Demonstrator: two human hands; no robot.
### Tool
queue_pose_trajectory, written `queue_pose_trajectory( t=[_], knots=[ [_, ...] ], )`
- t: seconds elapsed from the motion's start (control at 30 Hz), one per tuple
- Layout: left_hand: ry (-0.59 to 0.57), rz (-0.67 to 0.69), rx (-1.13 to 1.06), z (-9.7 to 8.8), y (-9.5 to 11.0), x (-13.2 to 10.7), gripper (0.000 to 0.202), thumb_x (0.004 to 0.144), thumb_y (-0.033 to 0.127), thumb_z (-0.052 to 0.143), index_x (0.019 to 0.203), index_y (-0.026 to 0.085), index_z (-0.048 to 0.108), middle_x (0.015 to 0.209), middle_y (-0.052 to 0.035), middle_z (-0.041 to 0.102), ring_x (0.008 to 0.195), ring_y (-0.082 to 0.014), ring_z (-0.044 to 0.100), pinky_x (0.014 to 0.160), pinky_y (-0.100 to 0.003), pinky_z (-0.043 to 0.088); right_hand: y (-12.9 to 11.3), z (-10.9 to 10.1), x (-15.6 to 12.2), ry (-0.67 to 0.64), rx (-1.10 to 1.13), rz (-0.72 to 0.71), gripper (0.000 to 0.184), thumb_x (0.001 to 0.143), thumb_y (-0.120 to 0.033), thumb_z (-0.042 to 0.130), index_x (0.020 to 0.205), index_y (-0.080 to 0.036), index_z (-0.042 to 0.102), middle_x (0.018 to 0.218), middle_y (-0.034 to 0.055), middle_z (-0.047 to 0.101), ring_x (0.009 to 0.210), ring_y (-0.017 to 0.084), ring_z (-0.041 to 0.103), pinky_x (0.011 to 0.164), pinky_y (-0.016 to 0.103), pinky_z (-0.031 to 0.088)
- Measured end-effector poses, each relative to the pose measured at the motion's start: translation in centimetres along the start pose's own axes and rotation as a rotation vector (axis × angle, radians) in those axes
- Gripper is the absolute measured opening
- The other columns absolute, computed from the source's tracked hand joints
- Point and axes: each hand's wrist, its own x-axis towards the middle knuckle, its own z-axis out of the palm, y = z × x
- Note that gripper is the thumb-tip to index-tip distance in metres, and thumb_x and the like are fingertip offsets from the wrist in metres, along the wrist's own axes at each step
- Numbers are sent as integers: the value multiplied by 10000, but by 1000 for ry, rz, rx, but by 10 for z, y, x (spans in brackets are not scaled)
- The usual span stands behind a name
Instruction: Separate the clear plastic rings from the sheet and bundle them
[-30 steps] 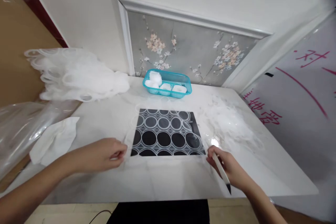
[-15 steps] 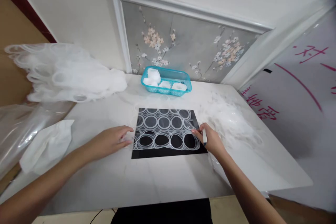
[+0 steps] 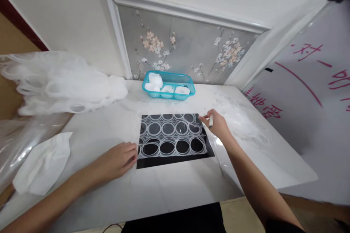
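We see a clear plastic sheet (image 3: 171,134) die-cut with rows of ring outlines, lying on a black mat (image 3: 175,160) at table (image 3: 169,189) centre. Its near edge looks lifted, bowing the front rings into ovals. Left hand (image 3: 119,158) at the sheet's 9 o'clock presses flat on the table, fingers loosely spread, touching the sheet edge. Right hand (image 3: 216,123) at 2 o'clock pinches the sheet's far corner, also gripping a thin white tool (image 3: 210,121). Teal basket (image 3: 168,86) at 12 o'clock; white cloth (image 3: 42,167) at 9 o'clock, well apart.

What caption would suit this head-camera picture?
Left hand presses a clear ringed sheet on a black mat; right hand lifts its far corner.
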Motion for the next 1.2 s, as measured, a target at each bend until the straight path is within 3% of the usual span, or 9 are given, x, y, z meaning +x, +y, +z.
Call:
queue_pose_trajectory(
  t=[0.1,0.23,0.4,0.6,0.8,0.9,1.0,1.1,1.2],
  knots=[
    [44,25,120,5,-2,3,164,925,234,437,860,172,574,860,-42,577,778,-178,517,721,-312,375,-8,25,32,-58,-144,123,299,787,-445,613,909,-211,472,871,95,692,792,261,645,622,298,401],
    [127,40,252,18,-5,3,245,948,171,356,817,168,564,809,-46,581,739,-185,508,706,-326,359,-19,49,53,-121,-229,44,204,797,-212,577,981,-178,496,882,110,698,827,251,647,639,287,393],
    [75,40,93,9,4,0,192,929,155,366,784,169,492,779,-23,529,698,-151,487,652,-280,360,-17,40,59,-61,-246,-5,277,765,-50,479,1017,-163,483,950,108,695,845,248,633,644,290,360],
    [133,92,83,-9,17,9,178,904,118,370,769,175,472,748,-14,503,673,-144,455,637,-276,352,-20,46,76,133,-196,-83,131,836,-144,461,960,-184,471,900,88,679,784,242,613,621,295,333],
    [208,69,140,3,5,8,186,895,125,390,743,179,484,730,-17,514,656,-153,460,623,-289,341,-21,27,30,67,123,-143,265,823,-404,599,870,-222,413,906,56,655,729,204,599,651,296,399],
    [226,25,96,3,-1,1,177,906,143,383,773,180,494,741,-15,520,661,-154,474,632,-287,354,-9,5,-21,-236,166,-412,360,753,-425,685,855,-231,401,945,49,636,817,204,588,717,304,435],
    [257,-15,78,-7,-5,1,170,921,170,380,799,178,497,756,-16,522,674,-151,488,639,-282,370,7,-4,-59,-408,6,-586,182,873,-339,535,815,-224,407,848,49,606,783,206,543,701,319,421],
    [322,-12,241,-28,-16,15,204,931,187,358,787,170,501,757,-30,525,680,-160,489,651,-301,381,16,-4,-61,-347,-98,-568,153,924,-210,358,786,-219,423,755,40,559,714,198,509,668,315,408],
    [391,-32,585,-63,-32,43,250,929,202,341,754,168,515,742,-42,528,704,-178,488,657,-324,383,13,-14,-23,-156,-107,-503,96,886,-205,401,798,-217,436,782,46,567,708,197,529,661,307,417]
  ],
)
